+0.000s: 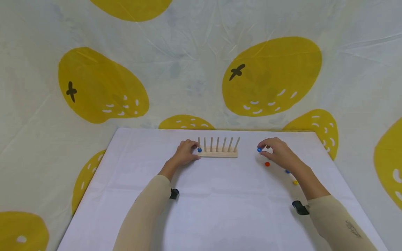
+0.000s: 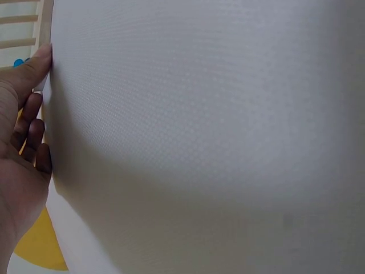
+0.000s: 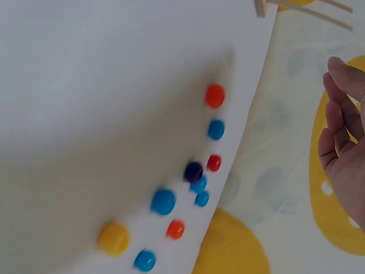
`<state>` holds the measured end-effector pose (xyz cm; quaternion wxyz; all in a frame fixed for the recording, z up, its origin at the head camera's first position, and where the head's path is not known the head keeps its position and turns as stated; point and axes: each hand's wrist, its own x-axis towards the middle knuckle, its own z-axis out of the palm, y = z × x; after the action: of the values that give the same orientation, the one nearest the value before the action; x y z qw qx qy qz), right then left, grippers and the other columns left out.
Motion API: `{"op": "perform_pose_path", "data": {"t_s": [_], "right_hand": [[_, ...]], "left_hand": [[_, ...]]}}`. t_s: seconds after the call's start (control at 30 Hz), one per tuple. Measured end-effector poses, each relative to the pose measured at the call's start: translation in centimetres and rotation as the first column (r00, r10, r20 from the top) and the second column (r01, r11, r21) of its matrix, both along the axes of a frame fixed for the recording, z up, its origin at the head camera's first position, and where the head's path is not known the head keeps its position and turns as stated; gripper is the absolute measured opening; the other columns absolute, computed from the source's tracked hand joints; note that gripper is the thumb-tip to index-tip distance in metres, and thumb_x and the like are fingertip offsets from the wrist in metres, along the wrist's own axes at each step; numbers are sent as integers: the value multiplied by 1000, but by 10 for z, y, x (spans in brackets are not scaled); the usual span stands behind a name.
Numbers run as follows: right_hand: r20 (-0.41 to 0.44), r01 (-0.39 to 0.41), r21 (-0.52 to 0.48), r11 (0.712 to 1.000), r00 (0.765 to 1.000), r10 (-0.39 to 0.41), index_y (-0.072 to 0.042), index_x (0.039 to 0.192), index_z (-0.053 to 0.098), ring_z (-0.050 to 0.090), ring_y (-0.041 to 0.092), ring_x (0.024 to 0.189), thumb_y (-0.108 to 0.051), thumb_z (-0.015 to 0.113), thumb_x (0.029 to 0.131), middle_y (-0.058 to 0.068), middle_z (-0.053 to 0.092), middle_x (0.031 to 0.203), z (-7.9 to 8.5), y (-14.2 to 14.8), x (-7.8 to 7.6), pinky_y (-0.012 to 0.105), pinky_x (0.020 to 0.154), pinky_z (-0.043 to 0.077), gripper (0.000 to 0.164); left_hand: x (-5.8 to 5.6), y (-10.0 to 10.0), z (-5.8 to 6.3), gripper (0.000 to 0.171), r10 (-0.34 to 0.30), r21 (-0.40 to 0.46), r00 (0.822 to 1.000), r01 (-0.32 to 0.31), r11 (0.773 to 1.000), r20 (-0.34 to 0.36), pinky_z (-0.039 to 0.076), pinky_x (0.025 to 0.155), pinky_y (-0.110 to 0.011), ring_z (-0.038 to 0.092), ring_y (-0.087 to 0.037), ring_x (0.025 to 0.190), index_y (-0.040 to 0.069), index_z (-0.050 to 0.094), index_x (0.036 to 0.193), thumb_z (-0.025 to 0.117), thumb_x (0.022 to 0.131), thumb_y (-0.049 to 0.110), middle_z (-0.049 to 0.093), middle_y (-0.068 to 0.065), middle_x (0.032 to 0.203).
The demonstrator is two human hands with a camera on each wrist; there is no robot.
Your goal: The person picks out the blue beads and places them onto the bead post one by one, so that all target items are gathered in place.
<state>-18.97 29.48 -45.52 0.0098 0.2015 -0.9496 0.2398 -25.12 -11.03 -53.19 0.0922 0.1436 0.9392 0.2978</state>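
Observation:
A wooden peg rack (image 1: 221, 155) with a row of several upright pegs stands towards the back of the white table. Around the foot of its leftmost peg sits a blue bead (image 1: 199, 150). My left hand (image 1: 183, 152) grips the rack's left end, thumb at the front edge and fingers behind; the left wrist view shows the thumb (image 2: 40, 57) against the wood. To the right of the rack, my right hand (image 1: 280, 153) pinches another blue bead (image 1: 259, 149) between thumb and fingertips, above the table. That bead is hidden in the right wrist view.
Loose beads lie on the right side of the table: an orange one (image 3: 215, 96), a yellow one (image 3: 114, 238), a dark one (image 3: 193, 172) and several blue ones. My right forearm hides most from the head view. Behind the table (image 1: 220, 202) hangs a lemon-patterned cloth (image 1: 188, 69).

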Motion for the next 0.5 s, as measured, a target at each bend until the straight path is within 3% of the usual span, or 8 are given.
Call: {"op": "perform_pose_path", "data": {"t_s": [0.2, 0.5], "right_hand": [[1, -25, -39, 999, 1000, 25, -8, 115, 74, 60, 30, 105, -11, 77, 93, 7, 75, 109, 5, -25, -11, 49, 90, 51, 22], [-96, -128, -95, 987, 988, 119, -6, 111, 73, 65, 31, 98, -10, 80, 90, 7, 75, 106, 13, -63, -29, 50, 88, 56, 23]], "left_hand": [[0, 0, -1, 52, -2, -7, 1000, 2, 1000, -2, 40, 111, -45, 50, -28, 122, 13, 67, 131, 87, 85, 26, 61, -7, 127], [1, 1, 3, 52, 4, -12, 1000, -4, 1000, 9, 40, 111, -45, 49, -27, 122, 13, 66, 132, 86, 86, 26, 61, -7, 128]]}}
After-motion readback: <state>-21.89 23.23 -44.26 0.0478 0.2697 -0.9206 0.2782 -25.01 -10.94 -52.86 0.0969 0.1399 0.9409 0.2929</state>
